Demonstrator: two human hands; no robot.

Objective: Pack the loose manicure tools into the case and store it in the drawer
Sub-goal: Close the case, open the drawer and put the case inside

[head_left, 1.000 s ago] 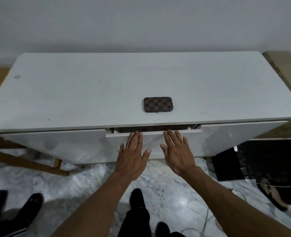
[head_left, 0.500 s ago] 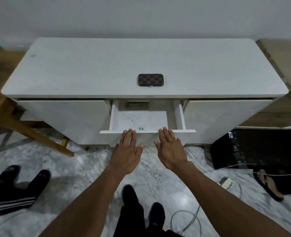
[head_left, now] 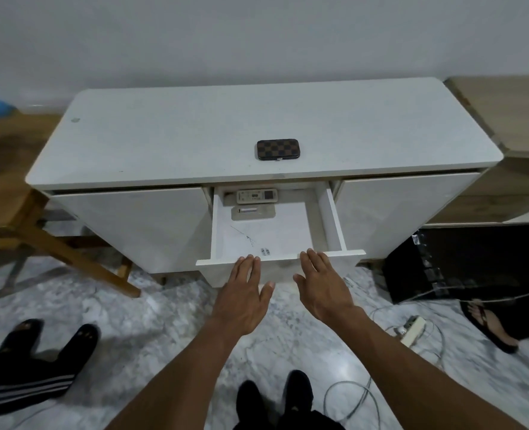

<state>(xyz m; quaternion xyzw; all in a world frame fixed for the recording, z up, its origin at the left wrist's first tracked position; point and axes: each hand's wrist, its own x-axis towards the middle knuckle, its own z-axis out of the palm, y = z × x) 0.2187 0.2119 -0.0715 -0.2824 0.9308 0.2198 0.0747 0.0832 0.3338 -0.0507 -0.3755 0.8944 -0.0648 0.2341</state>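
Observation:
A closed brown checkered manicure case (head_left: 278, 149) lies on the white cabinet top (head_left: 164, 141), near its front edge. Below it the middle drawer (head_left: 331, 218) stands pulled out. My left hand (head_left: 244, 294) and my right hand (head_left: 322, 282) are flat against the drawer's front panel, fingertips at its top rim, fingers spread. Neither hand holds anything. No loose tools are in view.
Two remote controls (head_left: 257, 196) lie at the back of the drawer. A wooden chair (head_left: 24, 212) stands at the left. Other people's feet (head_left: 49, 339) and a sandalled foot (head_left: 490, 324) are on the marble floor. A power strip (head_left: 412, 328) with cables lies at the right.
The drawer has slid out from nearly closed to well open, with both hands on its front. The camera has backed away, showing the remotes inside.

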